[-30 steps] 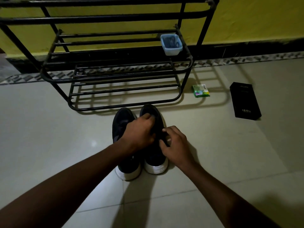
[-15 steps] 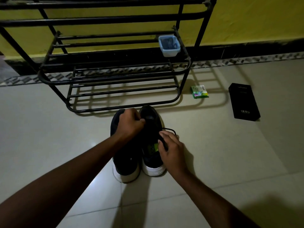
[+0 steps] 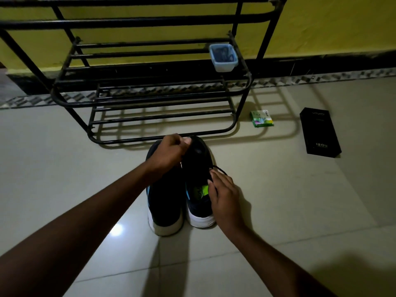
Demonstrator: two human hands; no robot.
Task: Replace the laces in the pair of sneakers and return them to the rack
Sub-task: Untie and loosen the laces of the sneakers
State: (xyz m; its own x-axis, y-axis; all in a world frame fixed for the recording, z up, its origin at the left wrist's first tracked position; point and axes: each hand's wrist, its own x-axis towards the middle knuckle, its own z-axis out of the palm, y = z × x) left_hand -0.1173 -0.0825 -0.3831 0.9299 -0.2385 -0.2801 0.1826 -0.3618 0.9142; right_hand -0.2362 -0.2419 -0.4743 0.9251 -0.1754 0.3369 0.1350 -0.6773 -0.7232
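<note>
The sneakers (image 3: 167,206) in front of me are black with white soles and thin blue stripes; one shows a neon-green insole patch (image 3: 202,190). Its lace (image 3: 220,169) is black. The rack (image 3: 150,99) is black against a yellow wall (image 3: 332,28). The floor (image 3: 278,200) is pale cream tile, edged by a grey-and-black zigzag border (image 3: 321,77). A pale blue tub (image 3: 224,67), a green-and-white packet (image 3: 261,118), a black box (image 3: 320,133) with pale lettering.

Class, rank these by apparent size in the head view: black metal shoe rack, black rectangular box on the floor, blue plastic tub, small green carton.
1. black metal shoe rack
2. black rectangular box
3. blue plastic tub
4. small green carton
The tub and carton look close in size and sit at different distances, so that pair is unsure.
</note>
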